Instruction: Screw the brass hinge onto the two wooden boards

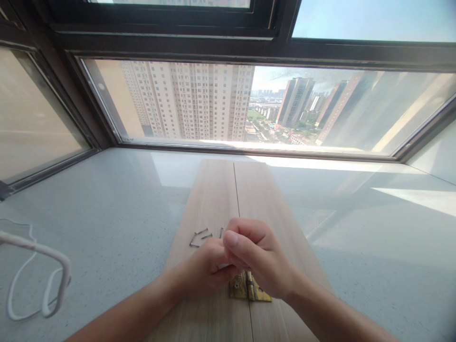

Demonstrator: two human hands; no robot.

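Note:
My left hand and my right hand meet over the middle of two pale wooden boards lying side by side. Both hands are closed, the right one with its thumb over curled fingers, the left one with fingers drawn together. Whatever they may hold is hidden by the fingers. Just below them a worn brass-coloured hinge lies open across the seam, its upper part covered by the hands. Several loose screws are scattered on the left board, beyond my left hand.
The boards rest on a speckled white windowsill. At the left edge stands a white curved tube with a cable. A dark window frame borders the far side, with tall buildings outside. Sunlight falls across the sill at right.

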